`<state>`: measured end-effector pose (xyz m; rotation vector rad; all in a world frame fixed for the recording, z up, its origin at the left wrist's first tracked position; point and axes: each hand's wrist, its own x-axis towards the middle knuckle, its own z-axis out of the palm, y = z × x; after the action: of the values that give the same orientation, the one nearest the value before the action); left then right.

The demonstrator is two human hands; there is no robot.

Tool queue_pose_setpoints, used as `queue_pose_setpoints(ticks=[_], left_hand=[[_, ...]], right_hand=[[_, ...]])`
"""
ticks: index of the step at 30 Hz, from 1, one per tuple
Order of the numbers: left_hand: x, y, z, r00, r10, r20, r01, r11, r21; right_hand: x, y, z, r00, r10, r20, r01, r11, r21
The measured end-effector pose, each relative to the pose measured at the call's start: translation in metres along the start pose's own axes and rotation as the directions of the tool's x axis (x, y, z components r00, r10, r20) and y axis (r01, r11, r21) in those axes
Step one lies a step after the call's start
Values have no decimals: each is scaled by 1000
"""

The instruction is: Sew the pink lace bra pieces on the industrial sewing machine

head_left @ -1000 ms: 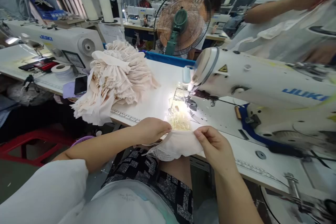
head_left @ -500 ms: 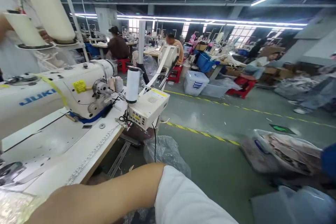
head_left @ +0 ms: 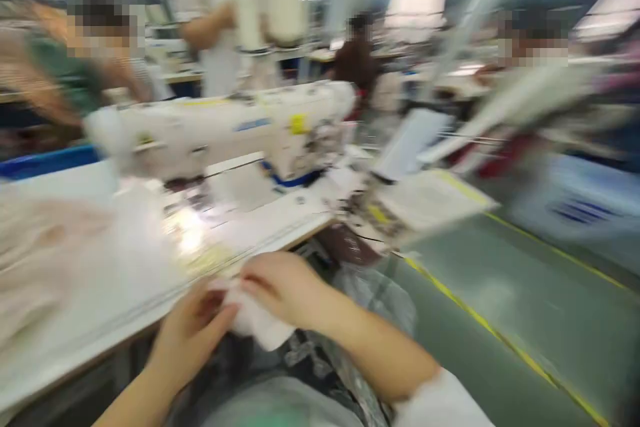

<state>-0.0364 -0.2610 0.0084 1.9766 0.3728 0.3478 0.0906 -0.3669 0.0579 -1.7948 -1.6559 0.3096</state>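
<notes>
A pale pinkish-white piece of cloth (head_left: pixel 267 325) is between my two hands at the table's front edge. My left hand (head_left: pixel 193 323) pinches it from the left with thumb and fingers. From the right, my right hand (head_left: pixel 283 287) is closed on its upper part, with the fingertips partly hidden. Past my hands stands a white sewing machine (head_left: pixel 220 123), its lamp lighting the needle area. Something yellowish and thin (head_left: pixel 213 259) lies just in front of that lit spot. The picture is smeared by motion, so fine detail is lost.
Heaped pale fabric (head_left: pixel 30 260) covers the table's left part. A control box (head_left: pixel 430 203) juts out at the right end, near a thread cone (head_left: pixel 413 140). Clear plastic (head_left: pixel 380 293) hangs below the edge. Several people sit or stand beyond.
The view has swung left, bringing the whole sewing machine and both my hands into sight. Earlier only my right arm showed, reaching left. The cloth in my hands was not visible then.
</notes>
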Motion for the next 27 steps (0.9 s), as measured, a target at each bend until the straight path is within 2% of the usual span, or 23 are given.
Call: queue_pose_setpoints(ticks=[1, 3, 5, 11, 16, 19, 22, 27], left_hand=[[-14, 2, -3, 988, -43, -146, 32, 997, -73], [-26, 6, -4, 969, -27, -247, 20, 999, -29], [-24, 7, -7, 956, -35, -291, 34, 999, -7], [-28, 10, -7, 954, -132, -268, 79, 977, -199], [-29, 2, -6, 968, -221, -118, 137, 862, -487], [-29, 2, -7, 967, -240, -80, 163, 833, -529], [-28, 4, -10, 978, -178, -112, 96, 853, -513], [-32, 5, -17, 974, 8, -228, -96, 920, -380]], right_hand=[[-4, 4, 2, 999, 11, -33, -9, 998, 63], [-5, 15, 7, 999, -17, -45, 25, 982, 189], [-2, 21, 14, 999, -24, -26, 29, 964, 264], [-5, 15, 21, 997, -72, 25, 64, 965, 256], [-1, 15, 21, 995, -90, 35, 81, 973, 217], [-1, 13, 21, 991, -126, 47, 114, 973, 200], [-2, 11, 23, 988, -144, 61, 130, 973, 191], [-2, 10, 23, 984, -143, 109, 116, 968, 222]])
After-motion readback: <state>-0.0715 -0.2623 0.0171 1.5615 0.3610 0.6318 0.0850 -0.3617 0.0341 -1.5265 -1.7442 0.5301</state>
